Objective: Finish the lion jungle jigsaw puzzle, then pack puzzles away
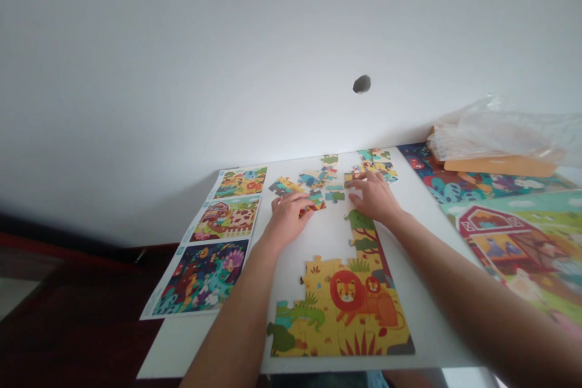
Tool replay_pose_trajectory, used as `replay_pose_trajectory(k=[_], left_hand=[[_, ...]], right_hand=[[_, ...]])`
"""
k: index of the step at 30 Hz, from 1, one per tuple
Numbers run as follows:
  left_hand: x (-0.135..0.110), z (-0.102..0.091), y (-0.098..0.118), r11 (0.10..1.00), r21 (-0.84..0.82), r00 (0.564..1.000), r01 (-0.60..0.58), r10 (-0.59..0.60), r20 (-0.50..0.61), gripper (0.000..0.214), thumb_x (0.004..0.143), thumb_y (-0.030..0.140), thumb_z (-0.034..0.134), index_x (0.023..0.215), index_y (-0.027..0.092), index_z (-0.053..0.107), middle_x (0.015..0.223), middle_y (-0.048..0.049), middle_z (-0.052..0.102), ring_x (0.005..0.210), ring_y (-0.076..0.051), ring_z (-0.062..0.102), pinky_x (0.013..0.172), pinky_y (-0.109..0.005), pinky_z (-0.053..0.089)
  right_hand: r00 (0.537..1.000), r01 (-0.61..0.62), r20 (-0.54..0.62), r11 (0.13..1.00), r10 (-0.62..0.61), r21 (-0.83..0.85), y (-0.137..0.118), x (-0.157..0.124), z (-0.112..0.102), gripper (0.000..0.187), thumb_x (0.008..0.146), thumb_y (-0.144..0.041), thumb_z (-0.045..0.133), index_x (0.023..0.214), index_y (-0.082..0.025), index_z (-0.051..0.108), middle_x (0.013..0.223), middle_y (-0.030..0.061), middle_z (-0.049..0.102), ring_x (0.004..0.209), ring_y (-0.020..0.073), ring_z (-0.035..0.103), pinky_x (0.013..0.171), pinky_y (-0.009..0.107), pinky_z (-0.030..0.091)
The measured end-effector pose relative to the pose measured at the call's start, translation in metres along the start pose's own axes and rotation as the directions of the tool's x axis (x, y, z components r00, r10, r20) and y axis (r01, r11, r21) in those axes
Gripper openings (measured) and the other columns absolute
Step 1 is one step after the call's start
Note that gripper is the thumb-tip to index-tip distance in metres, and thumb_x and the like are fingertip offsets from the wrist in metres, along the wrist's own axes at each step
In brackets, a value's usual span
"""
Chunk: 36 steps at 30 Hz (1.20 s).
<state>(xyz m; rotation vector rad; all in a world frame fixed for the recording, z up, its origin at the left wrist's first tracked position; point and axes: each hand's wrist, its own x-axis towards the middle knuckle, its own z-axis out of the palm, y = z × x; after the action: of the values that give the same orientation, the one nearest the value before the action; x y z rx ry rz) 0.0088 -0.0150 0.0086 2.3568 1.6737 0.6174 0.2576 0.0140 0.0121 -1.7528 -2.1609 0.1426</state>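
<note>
My left hand (290, 218) is over the table at the left of the loose pieces. Its fingers and thumb curl around a puzzle piece (317, 202) that they partly hide. My right hand (375, 195) reaches to the right side of the pile, fingers apart, its fingertips touching a small puzzle piece (348, 177). Between the hands lies a blue-green piece (335, 195). Closer to me is the partly joined jigsaw (336, 303), showing lions, a crocodile and yellow ground; a strip with a green tree (364, 235) runs up its right side.
Several loose pieces (313, 178) lie scattered toward the wall. At left, a sheet with three printed pictures (222, 218) overhangs the table edge. At right lie a farm puzzle (527, 242), a dark forest puzzle (482, 185), and an orange box (500, 165) under clear plastic (495, 133).
</note>
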Motion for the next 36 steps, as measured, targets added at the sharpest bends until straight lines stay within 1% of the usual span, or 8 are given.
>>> replay_pose_trajectory(k=[6, 11, 15, 18, 22, 25, 30, 36], left_hand=[[0.0, 0.002, -0.004, 1.0, 0.006, 0.999, 0.014, -0.013, -0.034, 0.018, 0.085, 0.022, 0.063, 0.099, 0.027, 0.073, 0.123, -0.0025, 0.066, 0.118, -0.023, 0.057, 0.106, -0.043, 0.035], [0.0, 0.002, -0.008, 0.995, 0.079, 0.998, 0.061, -0.06, -0.019, 0.027, 0.087, 0.026, 0.063, 0.113, 0.028, 0.068, 0.139, -0.0057, 0.055, 0.13, -0.026, 0.048, 0.107, -0.047, 0.034], [0.0, 0.004, -0.01, 0.983, 0.125, 0.99, 0.134, -0.137, 0.016, 0.036, 0.09, 0.026, 0.058, 0.126, 0.031, 0.06, 0.146, -0.0076, 0.048, 0.137, -0.027, 0.04, 0.108, -0.051, 0.033], [0.002, 0.005, -0.012, 0.981, 0.124, 0.988, 0.147, -0.151, 0.02, 0.036, 0.092, 0.023, 0.053, 0.127, 0.031, 0.06, 0.146, -0.0076, 0.048, 0.137, -0.026, 0.04, 0.109, -0.052, 0.031], [0.004, 0.008, -0.017, 0.982, 0.105, 0.988, 0.155, -0.156, -0.002, 0.035, 0.093, 0.021, 0.05, 0.125, 0.03, 0.061, 0.145, -0.0065, 0.05, 0.136, -0.025, 0.042, 0.109, -0.05, 0.031], [0.005, 0.009, -0.02, 0.982, 0.093, 0.987, 0.162, -0.162, -0.016, 0.035, 0.093, 0.021, 0.049, 0.124, 0.031, 0.061, 0.144, -0.0055, 0.051, 0.135, -0.024, 0.043, 0.109, -0.05, 0.032], [0.006, 0.009, -0.019, 0.981, 0.095, 0.986, 0.168, -0.165, -0.033, 0.035, 0.093, 0.019, 0.049, 0.122, 0.032, 0.062, 0.143, -0.0052, 0.053, 0.133, -0.025, 0.045, 0.108, -0.053, 0.031], [0.003, 0.006, -0.011, 0.991, 0.1, 0.996, 0.088, -0.086, -0.021, 0.031, 0.094, 0.026, 0.051, 0.121, 0.032, 0.063, 0.143, -0.0056, 0.052, 0.134, -0.026, 0.043, 0.11, -0.059, 0.025]], right_hand=[[0.997, 0.069, 0.035, 0.998, -0.069, -0.007, -0.006, -0.004, 0.002, 0.036, 0.088, -0.039, 0.056, 0.121, -0.032, 0.069, 0.134, 0.01, 0.05, 0.122, 0.0325, 0.042, 0.099, 0.047, 0.035], [0.998, 0.058, 0.035, 0.998, -0.058, -0.009, -0.006, -0.004, 0.002, 0.037, 0.088, -0.038, 0.055, 0.122, -0.031, 0.067, 0.138, 0.0098, 0.05, 0.123, 0.0334, 0.043, 0.099, 0.049, 0.034], [1.0, 0.01, 0.023, 1.0, -0.01, 0.015, -0.005, -0.002, 0.002, 0.049, 0.085, -0.033, 0.056, 0.133, -0.024, 0.055, 0.137, 0.0121, 0.054, 0.12, 0.0318, 0.049, 0.099, 0.047, 0.035], [0.998, -0.063, -0.021, 0.997, 0.064, 0.033, -0.001, 0.0, 0.002, 0.053, 0.084, -0.03, 0.055, 0.137, -0.021, 0.049, 0.132, 0.0133, 0.058, 0.119, 0.0317, 0.05, 0.1, 0.047, 0.034], [0.982, -0.172, -0.074, 0.985, 0.172, 0.011, 0.006, 0.003, 0.004, 0.056, 0.086, -0.034, 0.054, 0.139, -0.018, 0.046, 0.135, 0.0153, 0.057, 0.123, 0.0341, 0.046, 0.101, 0.049, 0.032], [0.978, -0.2, -0.063, 0.98, 0.2, 0.004, 0.01, 0.005, 0.005, 0.053, 0.086, -0.036, 0.054, 0.136, -0.018, 0.049, 0.13, 0.0146, 0.06, 0.124, 0.0349, 0.045, 0.099, 0.049, 0.032], [0.982, -0.175, -0.067, 0.984, 0.176, 0.024, 0.012, 0.007, 0.008, 0.043, 0.087, -0.034, 0.054, 0.128, -0.023, 0.056, 0.12, 0.0103, 0.067, 0.118, 0.033, 0.048, 0.096, 0.047, 0.033], [0.989, -0.131, -0.061, 0.989, 0.135, 0.066, 0.011, 0.007, 0.006, 0.036, 0.087, -0.032, 0.054, 0.122, -0.025, 0.062, 0.111, 0.0078, 0.069, 0.112, 0.0301, 0.05, 0.096, 0.045, 0.033]])
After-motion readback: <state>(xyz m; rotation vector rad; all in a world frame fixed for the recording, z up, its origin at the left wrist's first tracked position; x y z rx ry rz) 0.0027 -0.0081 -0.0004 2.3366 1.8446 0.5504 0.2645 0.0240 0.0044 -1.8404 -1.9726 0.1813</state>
